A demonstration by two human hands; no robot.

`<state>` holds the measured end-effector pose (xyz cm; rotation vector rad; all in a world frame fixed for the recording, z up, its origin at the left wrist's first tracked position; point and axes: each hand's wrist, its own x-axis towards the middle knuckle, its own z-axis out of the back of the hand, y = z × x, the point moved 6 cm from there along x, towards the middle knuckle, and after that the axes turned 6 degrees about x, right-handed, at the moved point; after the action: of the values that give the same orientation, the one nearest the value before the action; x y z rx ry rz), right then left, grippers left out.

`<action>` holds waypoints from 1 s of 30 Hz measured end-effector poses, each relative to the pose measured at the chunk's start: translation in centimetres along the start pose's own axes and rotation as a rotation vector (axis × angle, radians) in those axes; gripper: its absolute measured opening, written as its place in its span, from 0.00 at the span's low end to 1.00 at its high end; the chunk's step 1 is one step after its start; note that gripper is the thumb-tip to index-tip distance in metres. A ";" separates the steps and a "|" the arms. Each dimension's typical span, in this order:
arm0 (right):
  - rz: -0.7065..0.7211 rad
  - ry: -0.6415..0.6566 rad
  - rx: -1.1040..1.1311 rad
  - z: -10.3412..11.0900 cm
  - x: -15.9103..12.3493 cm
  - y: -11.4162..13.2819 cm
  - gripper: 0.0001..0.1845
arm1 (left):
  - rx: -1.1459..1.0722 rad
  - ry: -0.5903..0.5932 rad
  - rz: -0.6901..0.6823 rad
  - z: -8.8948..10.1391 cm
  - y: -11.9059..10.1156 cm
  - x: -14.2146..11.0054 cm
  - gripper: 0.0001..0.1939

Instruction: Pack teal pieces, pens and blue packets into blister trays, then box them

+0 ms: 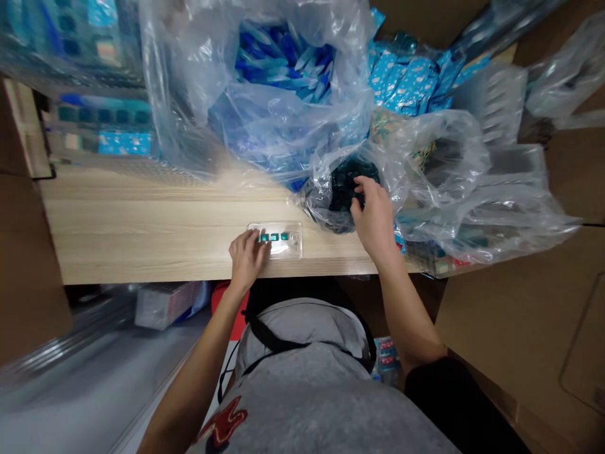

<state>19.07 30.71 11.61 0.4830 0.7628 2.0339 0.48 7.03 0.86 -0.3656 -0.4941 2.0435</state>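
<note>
A clear plastic tray (278, 240) lies on the pale wood-grain tabletop (142, 243), holding a row of small teal pieces (273, 237). My left hand (246, 260) rests at the tray's left end, its fingers curled over the first teal piece. Further right, my right hand (374, 217) grips a dark bundle (338, 195) wrapped in a clear plastic bag, its fingers pressing on the bag's upper right side. The bundle's exact form is hidden by the plastic.
Large clear bags of blue items (283, 69) and blue printed packets (401, 82) crowd the table's far side. More plastic bags (482, 208) and cardboard box flaps (520, 315) lie to the right. A floor (94, 391) shows below the table at left.
</note>
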 end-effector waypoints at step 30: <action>-0.271 0.393 1.046 -3.2 -10.9 9.4 0.11 | -0.706 0.032 0.053 10.9 -12.2 -2.0 0.05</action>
<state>17.33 16.47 15.14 0.5000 2.0225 1.3531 5.69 8.71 16.39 -0.8313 -1.1955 1.8532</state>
